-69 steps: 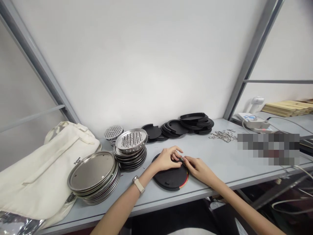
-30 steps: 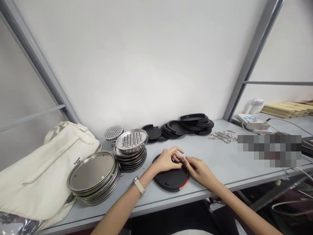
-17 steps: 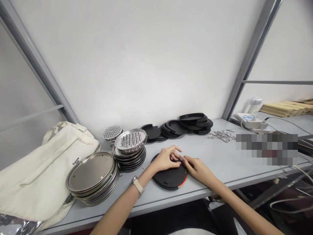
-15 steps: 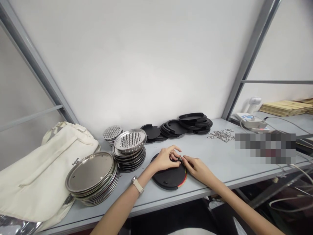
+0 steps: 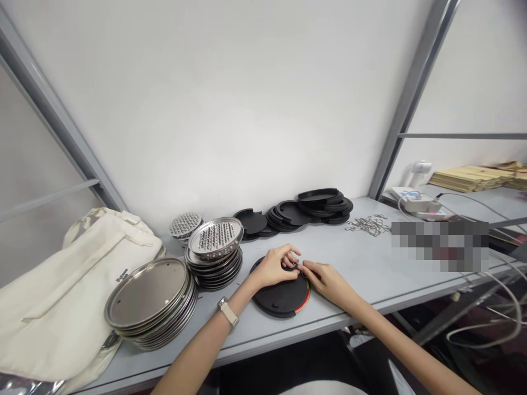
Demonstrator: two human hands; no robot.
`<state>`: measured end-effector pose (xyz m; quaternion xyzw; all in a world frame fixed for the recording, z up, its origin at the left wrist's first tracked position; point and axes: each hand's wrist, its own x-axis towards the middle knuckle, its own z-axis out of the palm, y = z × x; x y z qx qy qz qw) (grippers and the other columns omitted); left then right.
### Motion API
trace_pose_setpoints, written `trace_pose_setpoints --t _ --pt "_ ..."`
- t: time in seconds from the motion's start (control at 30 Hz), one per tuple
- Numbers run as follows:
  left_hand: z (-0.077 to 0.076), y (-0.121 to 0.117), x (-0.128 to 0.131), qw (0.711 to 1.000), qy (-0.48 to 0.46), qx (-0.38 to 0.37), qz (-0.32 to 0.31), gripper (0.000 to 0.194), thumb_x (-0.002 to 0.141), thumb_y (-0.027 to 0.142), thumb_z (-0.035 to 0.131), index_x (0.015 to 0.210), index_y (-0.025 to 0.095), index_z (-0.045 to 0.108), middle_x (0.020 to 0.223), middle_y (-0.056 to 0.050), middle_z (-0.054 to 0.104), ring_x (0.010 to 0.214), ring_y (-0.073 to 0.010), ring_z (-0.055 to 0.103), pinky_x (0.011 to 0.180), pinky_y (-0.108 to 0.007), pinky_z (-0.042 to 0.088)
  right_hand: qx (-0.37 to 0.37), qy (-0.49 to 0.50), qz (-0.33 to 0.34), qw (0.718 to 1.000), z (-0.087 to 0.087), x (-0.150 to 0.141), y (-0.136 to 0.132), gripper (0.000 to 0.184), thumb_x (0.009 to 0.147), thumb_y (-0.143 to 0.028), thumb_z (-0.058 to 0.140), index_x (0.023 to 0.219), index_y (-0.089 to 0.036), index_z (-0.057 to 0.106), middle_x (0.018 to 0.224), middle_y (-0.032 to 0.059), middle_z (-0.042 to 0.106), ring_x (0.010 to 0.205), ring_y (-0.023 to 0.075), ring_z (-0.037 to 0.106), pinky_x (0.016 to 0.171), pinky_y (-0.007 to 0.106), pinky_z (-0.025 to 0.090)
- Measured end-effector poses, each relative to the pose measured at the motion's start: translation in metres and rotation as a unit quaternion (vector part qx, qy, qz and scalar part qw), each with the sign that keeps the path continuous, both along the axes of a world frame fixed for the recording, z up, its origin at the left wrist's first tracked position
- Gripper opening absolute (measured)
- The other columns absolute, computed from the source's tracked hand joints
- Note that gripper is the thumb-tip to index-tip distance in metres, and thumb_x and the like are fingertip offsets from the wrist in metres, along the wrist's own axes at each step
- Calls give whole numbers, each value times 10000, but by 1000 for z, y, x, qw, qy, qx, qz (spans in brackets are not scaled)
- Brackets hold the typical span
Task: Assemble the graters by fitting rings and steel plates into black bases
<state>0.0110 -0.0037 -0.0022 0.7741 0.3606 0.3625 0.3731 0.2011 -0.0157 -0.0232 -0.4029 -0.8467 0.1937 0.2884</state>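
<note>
A round black disc (image 5: 280, 297) with a thin red, yellow and green rim on its right side lies flat on the grey table (image 5: 370, 263). My left hand (image 5: 275, 265) rests on the disc's far edge with its fingers curled and pinched. My right hand (image 5: 325, 280) meets it from the right, fingertips pinched too. Between the two sets of fingertips sits a small metal piece (image 5: 296, 265), too small to name. A watch with a pale strap is on my left wrist.
Left of the disc stand a stack of perforated metal trays (image 5: 214, 249) and a wider stack of flat metal plates (image 5: 149, 300). A cream cloth bag (image 5: 61, 296) lies far left. Black discs (image 5: 313, 208) are piled at the back, with loose metal clips (image 5: 366, 225) to their right.
Both hands stay pinched together at the disc's far right edge, with only small finger shifts. The camera has drifted a little, so everything sits slightly further left.
</note>
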Motion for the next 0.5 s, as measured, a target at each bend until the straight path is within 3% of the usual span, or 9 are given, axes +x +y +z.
trace_pose_setpoints --t 0.33,0.5 --pt "1 -1 0 1000 -17 -14 -4 436 653 103 645 1076 178 572 782 2 625 728 -120 599 685 -228 485 56 -10 -21 998 -1 -1 -3 335 967 -351 333 680 -208 431 572 -14 490 520 132 468 536 231 323" --pt "2 -3 2 1000 7 5 2 409 672 100 634 1067 182 570 826 -2 636 730 -114 586 672 -219 473 74 -11 -30 997 -3 0 -3 321 968 -322 330 708 -203 476 602 8 528 554 144 499 548 234 343"
